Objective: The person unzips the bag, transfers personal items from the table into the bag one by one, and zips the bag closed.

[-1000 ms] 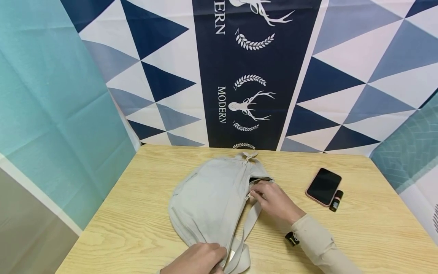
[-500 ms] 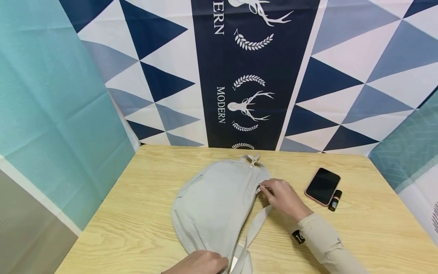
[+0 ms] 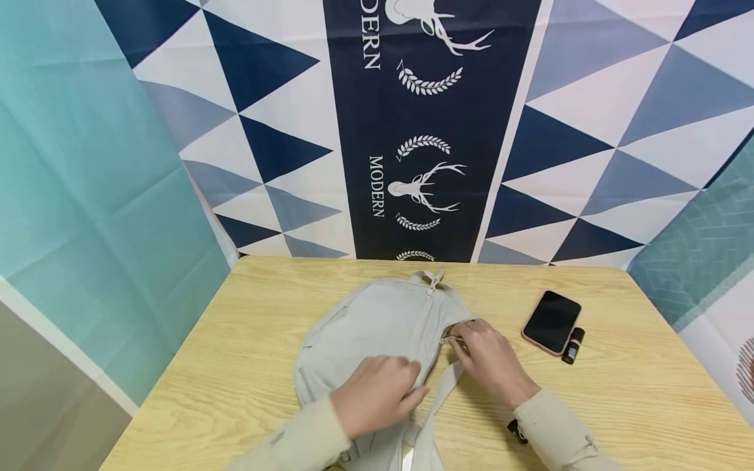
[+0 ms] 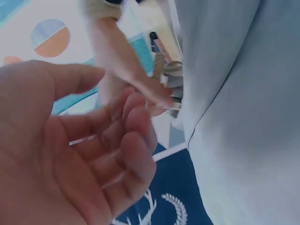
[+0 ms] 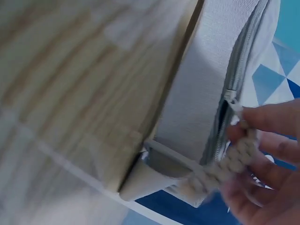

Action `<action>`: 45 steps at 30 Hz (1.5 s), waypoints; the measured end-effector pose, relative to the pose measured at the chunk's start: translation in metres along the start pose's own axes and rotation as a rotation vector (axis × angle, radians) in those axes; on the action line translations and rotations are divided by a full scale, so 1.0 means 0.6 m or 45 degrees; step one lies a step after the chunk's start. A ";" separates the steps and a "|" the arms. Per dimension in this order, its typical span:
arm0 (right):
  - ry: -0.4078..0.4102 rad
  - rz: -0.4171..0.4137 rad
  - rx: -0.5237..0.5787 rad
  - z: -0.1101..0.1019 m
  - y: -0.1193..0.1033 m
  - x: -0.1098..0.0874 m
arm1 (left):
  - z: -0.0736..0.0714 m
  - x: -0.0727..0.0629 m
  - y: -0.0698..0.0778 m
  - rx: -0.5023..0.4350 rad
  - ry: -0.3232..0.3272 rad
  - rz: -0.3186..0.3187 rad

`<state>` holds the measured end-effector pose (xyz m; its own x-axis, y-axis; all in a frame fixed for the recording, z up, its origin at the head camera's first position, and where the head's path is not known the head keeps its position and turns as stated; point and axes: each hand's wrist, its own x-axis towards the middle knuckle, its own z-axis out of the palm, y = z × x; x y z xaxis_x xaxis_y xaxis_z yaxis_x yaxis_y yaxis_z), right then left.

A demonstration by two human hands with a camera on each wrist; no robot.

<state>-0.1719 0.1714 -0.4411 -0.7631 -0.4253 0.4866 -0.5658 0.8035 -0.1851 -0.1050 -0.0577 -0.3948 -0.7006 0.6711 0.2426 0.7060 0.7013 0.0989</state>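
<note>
A light grey backpack (image 3: 359, 320) lies on the table with its zipped side toward the right. My right hand (image 3: 491, 360) is at the upper right of this side. In the right wrist view its thumb and finger pinch the zipper pull (image 5: 236, 107), and a braided beige cord (image 5: 234, 161) hangs by the fingers. The zip (image 5: 243, 51) shows a narrow dark gap near the slider. My left hand (image 3: 379, 396) hovers over the lower part of the backpack. Its fingers (image 4: 136, 154) are loosely curled and hold nothing in the left wrist view.
To the right lies a phone (image 3: 552, 322) with a pink edge, and a small black tube (image 3: 573, 345) is beside it. A loose bag strap (image 3: 444, 392) runs below my right hand. Patterned cloth (image 3: 430, 131) hangs behind the wooden table (image 3: 247, 327).
My left hand has let go of the backpack's near end and moved up toward my right hand. The wide opening by my right hand has narrowed since a second ago.
</note>
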 end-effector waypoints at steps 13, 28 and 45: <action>0.229 -0.262 0.048 0.022 0.008 0.003 | 0.071 0.088 -0.021 0.128 -0.075 -0.210; 0.259 -0.142 0.021 -0.002 0.035 0.005 | 0.048 0.110 -0.039 -0.056 -0.068 -0.238; 0.224 0.040 -0.074 -0.036 0.101 0.007 | 0.045 0.111 -0.064 -0.145 -0.105 -0.278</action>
<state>-0.2027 0.2273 -0.4316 -0.7107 -0.3244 0.6242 -0.5198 0.8401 -0.1553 -0.1816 -0.0335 -0.4082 -0.8404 0.5274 0.1247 0.5410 0.8031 0.2497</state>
